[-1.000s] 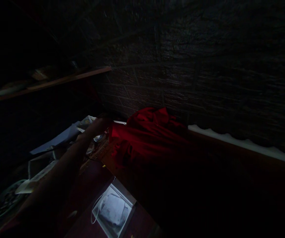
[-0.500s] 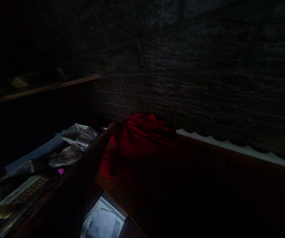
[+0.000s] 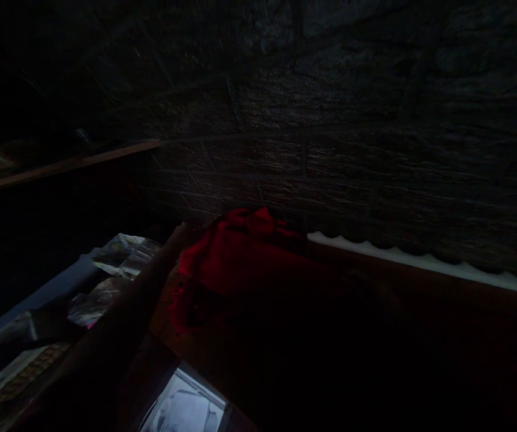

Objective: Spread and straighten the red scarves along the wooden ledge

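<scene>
The scene is very dark. A rumpled red cloth (image 3: 240, 255) lies on a brown wooden surface (image 3: 182, 339) against the wall. My left arm reaches up from the lower left, and my left hand (image 3: 183, 231) is at the cloth's upper left edge. Shadow hides its fingers, so its grip does not show. To the right of the cloth, my right hand (image 3: 361, 282) is a faint shape low over the dark surface. Its fingers and anything in them are lost in the dark.
A block wall (image 3: 280, 144) rises behind, with a scalloped white strip (image 3: 402, 257) along its foot. A wooden shelf (image 3: 83, 161) juts in at left. Below it lie crumpled clear plastic wrappings (image 3: 123, 255). A white framed panel (image 3: 191, 402) stands below the wooden surface.
The view has shifted slightly to the right. My left hand has moved a little left along the cloth. The cloth's left part now looks smoother and spread further left.
</scene>
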A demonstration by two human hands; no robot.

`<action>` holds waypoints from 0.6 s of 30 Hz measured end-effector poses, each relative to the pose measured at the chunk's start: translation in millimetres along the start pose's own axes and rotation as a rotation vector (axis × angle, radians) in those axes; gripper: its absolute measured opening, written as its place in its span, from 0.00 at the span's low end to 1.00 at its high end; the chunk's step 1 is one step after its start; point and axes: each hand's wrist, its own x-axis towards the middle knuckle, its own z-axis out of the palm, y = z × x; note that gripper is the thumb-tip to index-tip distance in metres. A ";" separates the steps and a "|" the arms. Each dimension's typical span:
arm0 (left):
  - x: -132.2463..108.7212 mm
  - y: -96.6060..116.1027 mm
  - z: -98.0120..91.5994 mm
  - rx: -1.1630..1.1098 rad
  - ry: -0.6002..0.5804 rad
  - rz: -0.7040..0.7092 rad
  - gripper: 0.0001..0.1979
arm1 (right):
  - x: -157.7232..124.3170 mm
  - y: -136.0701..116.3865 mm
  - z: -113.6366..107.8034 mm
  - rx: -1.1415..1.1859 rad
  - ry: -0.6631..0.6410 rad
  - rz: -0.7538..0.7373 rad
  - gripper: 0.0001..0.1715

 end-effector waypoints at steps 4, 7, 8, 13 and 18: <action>-20.5 58.2 15.8 0.017 -0.090 0.276 0.27 | 3.6 -3.2 -1.5 -0.038 -0.020 0.046 0.18; -39.4 100.2 21.9 -0.070 -0.277 0.574 0.26 | 5.0 -3.2 -3.1 -0.028 -0.016 0.054 0.19; -43.6 109.9 23.7 -0.092 -0.326 0.632 0.26 | 5.0 -2.9 -3.4 -0.013 -0.013 0.056 0.19; -43.3 122.1 33.4 -0.125 -0.412 0.669 0.24 | 5.0 -3.0 -3.7 0.099 0.002 0.107 0.17; -26.4 114.5 40.7 -0.063 -0.471 0.642 0.24 | 6.9 0.4 -5.4 0.196 0.036 0.113 0.19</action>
